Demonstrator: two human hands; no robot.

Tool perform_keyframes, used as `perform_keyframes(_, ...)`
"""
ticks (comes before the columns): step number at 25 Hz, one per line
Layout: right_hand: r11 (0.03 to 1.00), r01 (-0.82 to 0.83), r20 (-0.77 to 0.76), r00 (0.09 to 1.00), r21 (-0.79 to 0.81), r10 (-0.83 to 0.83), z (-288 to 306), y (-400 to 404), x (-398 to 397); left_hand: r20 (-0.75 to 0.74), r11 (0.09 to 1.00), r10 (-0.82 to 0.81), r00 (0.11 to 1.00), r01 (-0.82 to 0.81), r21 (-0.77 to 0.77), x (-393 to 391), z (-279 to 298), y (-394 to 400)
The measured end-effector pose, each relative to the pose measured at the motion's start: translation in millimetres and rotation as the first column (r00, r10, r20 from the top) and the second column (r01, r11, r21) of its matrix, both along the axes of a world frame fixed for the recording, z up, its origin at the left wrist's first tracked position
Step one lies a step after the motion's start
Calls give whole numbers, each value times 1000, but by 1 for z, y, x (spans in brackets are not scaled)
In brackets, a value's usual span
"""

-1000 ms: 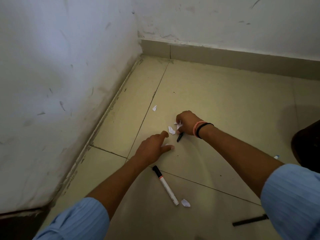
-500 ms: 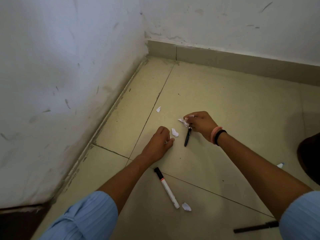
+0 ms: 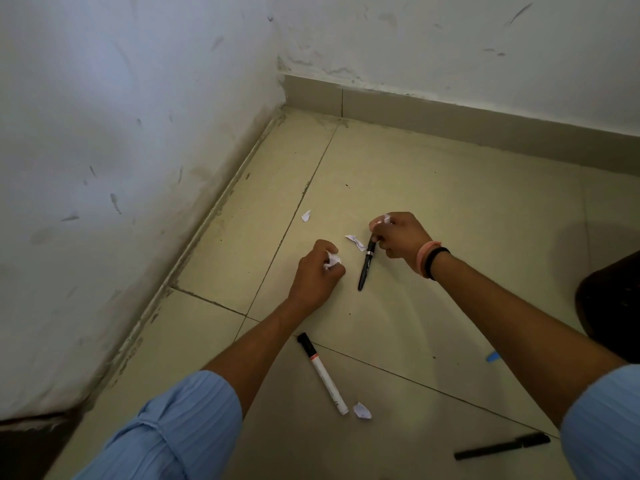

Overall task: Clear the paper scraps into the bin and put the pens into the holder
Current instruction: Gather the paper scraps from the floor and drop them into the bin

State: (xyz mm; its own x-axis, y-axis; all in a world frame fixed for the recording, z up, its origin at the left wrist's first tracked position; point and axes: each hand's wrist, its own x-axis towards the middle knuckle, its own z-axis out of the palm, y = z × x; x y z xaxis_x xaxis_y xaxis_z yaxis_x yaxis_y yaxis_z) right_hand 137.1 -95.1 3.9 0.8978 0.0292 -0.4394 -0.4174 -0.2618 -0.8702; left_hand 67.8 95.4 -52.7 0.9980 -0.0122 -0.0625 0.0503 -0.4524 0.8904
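My left hand (image 3: 317, 273) is closed around a crumpled white paper scrap (image 3: 332, 260) just above the floor. My right hand (image 3: 398, 237) pinches the cap end of a black pen (image 3: 366, 265) and holds a small white scrap (image 3: 387, 220) in its fingers. A loose scrap (image 3: 355, 241) lies between the two hands, another scrap (image 3: 306, 215) lies farther back. A white marker with a black cap (image 3: 322, 372) lies near my left forearm, with a scrap (image 3: 362, 410) at its tip. A second black pen (image 3: 502, 446) lies at the bottom right.
The floor is beige tile (image 3: 450, 209) in a room corner, with white walls (image 3: 104, 168) at left and back. A dark round object (image 3: 609, 306) stands at the right edge. A small blue piece (image 3: 492, 357) lies by my right arm.
My left hand has closed on the scrap that lay next to it. My right hand has taken hold of the black pen and moved it slightly right, leaving one scrap on the floor.
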Motion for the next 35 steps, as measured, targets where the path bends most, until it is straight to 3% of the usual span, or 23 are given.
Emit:
perform_keyframes(3,840,-217,150,932,-497,330,-9,17,13,-134,982,146,980,-160,-99,0,11,9)
perform_keyframes(6,638,-352,73,838,-685,541,-25,35,25,-381,880,202,902,-337,-334,3,24,19)
perform_keyframes(9,502,-365,19,794,-784,607,-31,47,27,-537,732,126,834,-443,-518,3,40,30)
perform_keyframes(12,486,-373,-5,797,-790,603,-33,55,29,-579,637,58,814,-476,-606,-1,48,40)
perform_keyframes(16,603,-331,47,851,-726,523,-23,61,37,-605,608,-2,796,-479,-633,-4,52,55)
perform_keyframes(18,760,-294,67,912,-580,404,-12,60,39,-602,630,-13,798,-461,-625,-6,53,62)
perform_keyframes(20,957,-207,-28,978,-205,206,-5,56,36,-594,642,-19,804,-446,-624,-8,53,67)
perform_keyframes(21,989,-146,-130,981,16,147,-2,52,34,-590,640,-20,807,-443,-628,-8,52,70)
perform_keyframes(24,854,-42,-318,918,519,238,5,39,31,-592,621,-15,806,-457,-637,-7,51,73)
perform_keyframes(26,776,33,-327,917,630,227,8,35,34,-598,620,-13,801,-463,-633,-6,50,71)
perform_keyframes(27,824,38,-310,935,565,169,7,35,36,-601,622,-16,799,-463,-632,-5,49,70)
perform_keyframes(28,922,-4,-237,966,388,104,5,36,37,-604,622,-19,797,-463,-631,-5,49,67)
perform_keyframes(29,990,-91,-109,989,107,103,-1,37,40,-606,623,-22,795,-463,-630,-4,47,65)
perform_keyframes(30,963,-179,1,983,-202,183,-5,38,41,-608,625,-23,794,-463,-628,-4,47,62)
perform_keyframes(31,846,-269,43,945,-460,324,-10,40,42,-609,629,-23,793,-462,-625,-4,46,60)
perform_keyframes(32,702,-355,9,889,-617,458,-15,42,41,-608,634,-22,794,-459,-622,-3,45,57)
perform_keyframes(33,581,-413,-53,843,-702,535,-20,43,40,-606,639,-20,795,-456,-619,-3,45,55)
perform_keyframes(35,439,-458,-150,804,-773,575,-27,47,37,-605,645,-15,796,-454,-614,-2,45,51)
